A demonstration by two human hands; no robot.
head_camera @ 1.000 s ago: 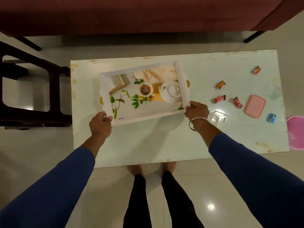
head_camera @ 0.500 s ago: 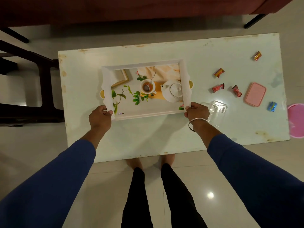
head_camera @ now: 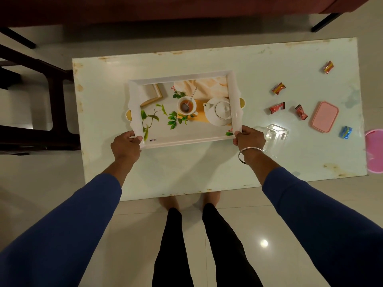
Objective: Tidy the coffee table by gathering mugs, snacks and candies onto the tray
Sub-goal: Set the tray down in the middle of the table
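A white tray (head_camera: 234, 96) printed with a teacup and teapot picture lies flat on the pale coffee table (head_camera: 207, 166). My left hand (head_camera: 125, 145) grips its near left corner. Its near right corner is held by my right hand (head_camera: 249, 139). To the right lie several wrapped candies: an orange one (head_camera: 278, 88), two red ones (head_camera: 277, 108) (head_camera: 301, 112), another orange one (head_camera: 328, 67) far back, and a blue one (head_camera: 345, 132). A pink lidded snack box (head_camera: 324, 117) and a clear plastic container (head_camera: 276, 133) sit there too. Nothing real rests on the tray.
A dark wooden stool (head_camera: 31, 104) stands left of the table. A maroon sofa (head_camera: 165, 9) runs along the far side. A pink round object (head_camera: 375, 151) shows at the right edge. My legs and feet are at the table's near edge.
The tray has levelled out from a tilt and come slightly nearer and lower onto the table. Both hands kept their hold on its near corners.
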